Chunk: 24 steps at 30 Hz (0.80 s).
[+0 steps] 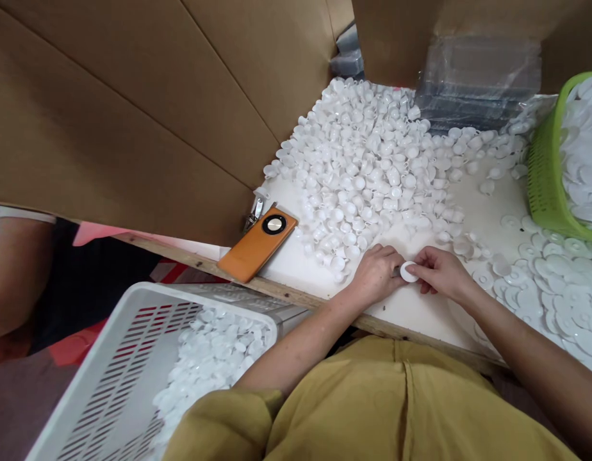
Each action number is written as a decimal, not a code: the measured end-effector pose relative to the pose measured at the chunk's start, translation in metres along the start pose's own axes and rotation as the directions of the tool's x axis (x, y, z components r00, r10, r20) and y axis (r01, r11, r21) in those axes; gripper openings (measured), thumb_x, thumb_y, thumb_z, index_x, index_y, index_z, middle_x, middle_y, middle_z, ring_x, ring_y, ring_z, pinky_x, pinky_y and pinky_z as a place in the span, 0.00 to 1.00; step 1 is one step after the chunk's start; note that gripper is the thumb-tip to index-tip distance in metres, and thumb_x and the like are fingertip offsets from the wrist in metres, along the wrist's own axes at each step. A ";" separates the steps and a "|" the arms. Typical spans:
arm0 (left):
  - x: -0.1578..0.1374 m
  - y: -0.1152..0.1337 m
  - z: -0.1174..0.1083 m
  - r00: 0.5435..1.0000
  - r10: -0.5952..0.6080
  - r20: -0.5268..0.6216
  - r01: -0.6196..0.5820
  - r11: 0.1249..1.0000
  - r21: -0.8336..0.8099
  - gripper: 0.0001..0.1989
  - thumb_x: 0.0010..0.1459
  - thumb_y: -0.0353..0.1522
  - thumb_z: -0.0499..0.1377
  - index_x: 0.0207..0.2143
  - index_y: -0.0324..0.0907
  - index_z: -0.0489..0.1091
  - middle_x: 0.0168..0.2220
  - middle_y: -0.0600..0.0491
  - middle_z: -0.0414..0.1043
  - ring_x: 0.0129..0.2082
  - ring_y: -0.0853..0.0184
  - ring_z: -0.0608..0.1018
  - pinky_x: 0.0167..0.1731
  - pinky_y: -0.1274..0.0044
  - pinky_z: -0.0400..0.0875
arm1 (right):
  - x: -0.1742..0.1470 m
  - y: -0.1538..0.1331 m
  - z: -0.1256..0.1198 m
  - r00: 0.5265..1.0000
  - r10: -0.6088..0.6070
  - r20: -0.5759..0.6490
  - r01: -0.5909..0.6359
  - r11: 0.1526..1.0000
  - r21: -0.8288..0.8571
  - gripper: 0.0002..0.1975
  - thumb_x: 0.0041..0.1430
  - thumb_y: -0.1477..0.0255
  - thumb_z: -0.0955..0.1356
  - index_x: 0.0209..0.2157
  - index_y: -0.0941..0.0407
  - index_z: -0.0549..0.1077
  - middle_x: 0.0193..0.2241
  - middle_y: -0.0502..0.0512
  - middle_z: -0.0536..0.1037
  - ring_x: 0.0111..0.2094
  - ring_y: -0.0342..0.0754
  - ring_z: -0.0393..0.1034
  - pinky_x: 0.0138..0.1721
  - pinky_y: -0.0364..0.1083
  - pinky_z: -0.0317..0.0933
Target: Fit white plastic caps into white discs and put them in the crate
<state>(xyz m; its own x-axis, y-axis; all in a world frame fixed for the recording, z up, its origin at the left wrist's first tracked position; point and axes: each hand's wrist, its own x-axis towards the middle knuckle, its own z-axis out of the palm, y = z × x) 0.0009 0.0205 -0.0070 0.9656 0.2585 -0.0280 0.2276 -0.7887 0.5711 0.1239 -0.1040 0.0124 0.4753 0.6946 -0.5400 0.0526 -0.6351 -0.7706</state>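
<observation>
My left hand (377, 272) and my right hand (440, 272) meet at the near edge of the white table (421, 307). Between their fingertips they hold a small white round plastic disc (408, 271). The left hand's fingers are curled, and what lies inside them is hidden. A big heap of small white plastic cups (373, 160) lies just beyond the hands. Flat white discs (546, 282) are spread on the table to the right of my right hand.
An orange phone (257, 243) lies at the table's left edge. A green basket (548, 173) of white discs stands at the right. A white slotted crate (132, 365) with white parts sits low at the left. Cardboard walls (132, 109) rise behind; a person's arm (12, 269) shows at far left.
</observation>
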 end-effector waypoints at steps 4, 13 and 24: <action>-0.001 0.001 -0.008 0.999 -0.013 0.049 0.016 0.999 -0.052 0.14 0.47 0.38 0.66 0.36 0.41 0.73 0.35 0.50 0.72 0.37 0.62 0.72 0.42 0.71 0.66 | 0.002 -0.003 -0.002 0.998 0.013 0.056 -0.012 1.000 -0.025 0.11 0.51 0.67 0.71 0.27 0.54 0.65 0.16 0.45 0.72 0.17 0.43 0.70 0.16 0.38 0.59; 0.009 0.002 -0.028 0.980 -0.016 0.200 0.042 0.991 -0.126 0.15 0.54 0.44 0.61 0.35 0.42 0.73 0.33 0.51 0.73 0.37 0.63 0.74 0.35 0.75 0.65 | 0.012 -0.012 -0.005 0.975 0.158 0.159 -0.152 0.987 -0.049 0.13 0.50 0.67 0.72 0.27 0.55 0.64 0.14 0.49 0.73 0.14 0.44 0.69 0.13 0.38 0.58; 0.020 0.012 -0.030 0.946 -0.122 0.300 0.150 0.986 -0.071 0.12 0.50 0.40 0.62 0.35 0.43 0.68 0.31 0.55 0.72 0.32 0.65 0.73 0.29 0.77 0.62 | 0.001 -0.016 0.005 0.995 0.078 0.064 -0.078 0.997 -0.001 0.11 0.53 0.71 0.70 0.29 0.53 0.61 0.14 0.43 0.70 0.14 0.44 0.68 0.15 0.39 0.58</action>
<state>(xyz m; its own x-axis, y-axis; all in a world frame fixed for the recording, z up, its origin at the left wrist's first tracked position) 0.0190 0.0327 0.0236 0.9233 0.1733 -0.3427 0.3604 -0.6995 0.6171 0.1192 -0.0910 0.0224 0.4209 0.6634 -0.6187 0.0160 -0.6874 -0.7261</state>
